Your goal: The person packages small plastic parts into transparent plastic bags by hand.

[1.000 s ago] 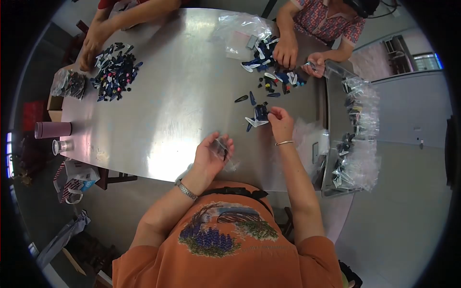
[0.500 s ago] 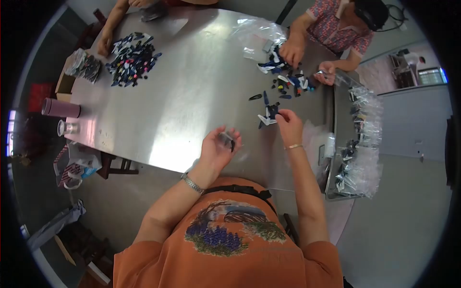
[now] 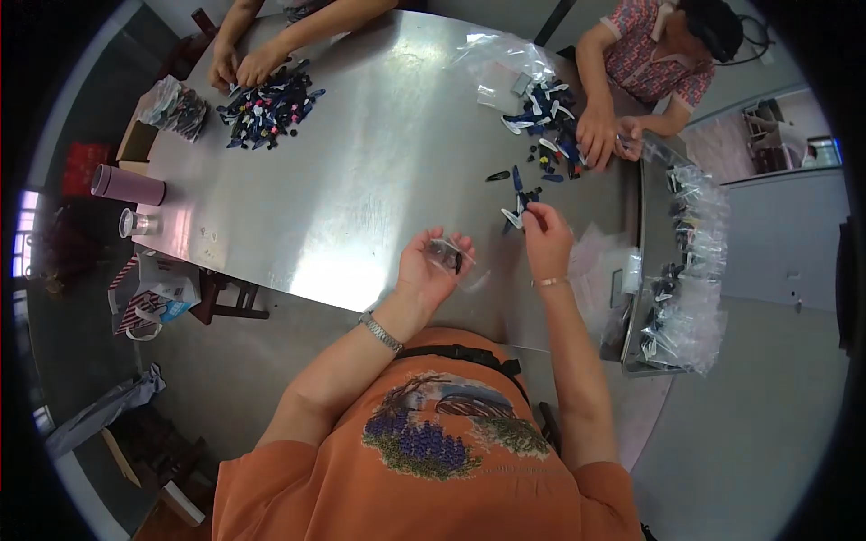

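Note:
My left hand (image 3: 428,281) is curled, palm up, around a small clear plastic bag (image 3: 444,253) with a dark piece inside. To its right, my right hand (image 3: 548,242) has thumb and forefinger pinched together at the edge of a small group of snap hair clips (image 3: 512,218), white and dark blue. Whatever sits between those fingertips is too small to make out. A black clip (image 3: 498,177) and a blue clip (image 3: 553,178) lie just beyond.
Two people sit across the metal table (image 3: 361,180), their hands at a left clip pile (image 3: 271,113) and a right clip pile (image 3: 548,104). A tray (image 3: 631,365) of filled bags stands right, beside empty bags (image 3: 591,261). A pink tumbler (image 3: 129,185) and clear cup (image 3: 135,223) stand left.
My right hand stays pinched at the small group, which looks smaller. The far-left person now has both hands at their pile. The right person's hand has moved toward their other hand.

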A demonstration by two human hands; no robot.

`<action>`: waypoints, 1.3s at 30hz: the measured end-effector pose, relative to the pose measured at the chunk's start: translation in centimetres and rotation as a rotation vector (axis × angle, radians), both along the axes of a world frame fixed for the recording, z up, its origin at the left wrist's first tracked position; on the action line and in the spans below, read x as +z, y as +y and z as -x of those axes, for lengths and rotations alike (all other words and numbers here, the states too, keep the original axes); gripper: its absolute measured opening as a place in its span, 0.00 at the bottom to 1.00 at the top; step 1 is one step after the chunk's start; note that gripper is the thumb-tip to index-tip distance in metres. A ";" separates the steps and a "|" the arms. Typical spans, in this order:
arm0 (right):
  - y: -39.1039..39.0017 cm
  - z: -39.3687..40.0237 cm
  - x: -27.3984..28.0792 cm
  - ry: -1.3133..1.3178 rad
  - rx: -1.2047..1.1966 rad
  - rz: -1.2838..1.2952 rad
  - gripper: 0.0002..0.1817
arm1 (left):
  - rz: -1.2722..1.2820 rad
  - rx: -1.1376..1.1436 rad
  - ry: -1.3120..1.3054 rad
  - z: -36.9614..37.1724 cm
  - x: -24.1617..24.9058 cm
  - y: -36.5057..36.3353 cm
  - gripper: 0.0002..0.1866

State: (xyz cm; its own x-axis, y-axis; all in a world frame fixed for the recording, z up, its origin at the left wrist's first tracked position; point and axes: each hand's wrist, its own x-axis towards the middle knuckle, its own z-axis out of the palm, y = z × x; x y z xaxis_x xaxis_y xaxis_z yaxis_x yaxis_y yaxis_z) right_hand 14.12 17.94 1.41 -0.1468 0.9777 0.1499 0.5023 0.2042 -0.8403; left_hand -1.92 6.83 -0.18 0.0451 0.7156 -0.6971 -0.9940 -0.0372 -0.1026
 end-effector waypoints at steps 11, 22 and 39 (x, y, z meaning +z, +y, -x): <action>-9.5 2.5 4.1 -0.253 0.344 -0.339 0.20 | -0.078 -0.052 0.021 -0.9 -1.3 0.2 0.09; -10.2 -1.7 4.3 -0.167 0.108 0.066 0.06 | -0.279 -0.439 0.120 -1.4 -2.2 -0.4 0.14; -10.3 -10.5 1.9 0.430 -0.275 0.286 0.18 | -0.305 -0.509 0.429 -9.0 -0.1 1.4 0.17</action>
State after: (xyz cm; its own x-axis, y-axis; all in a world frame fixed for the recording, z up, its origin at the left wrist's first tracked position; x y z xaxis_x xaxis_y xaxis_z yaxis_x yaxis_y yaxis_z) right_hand 24.61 7.60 3.27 0.1335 0.9818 -0.1355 0.1062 -0.1501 -0.9830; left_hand 7.04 8.25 -0.23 0.1915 0.8439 -0.5011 -0.8354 0.4081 0.3681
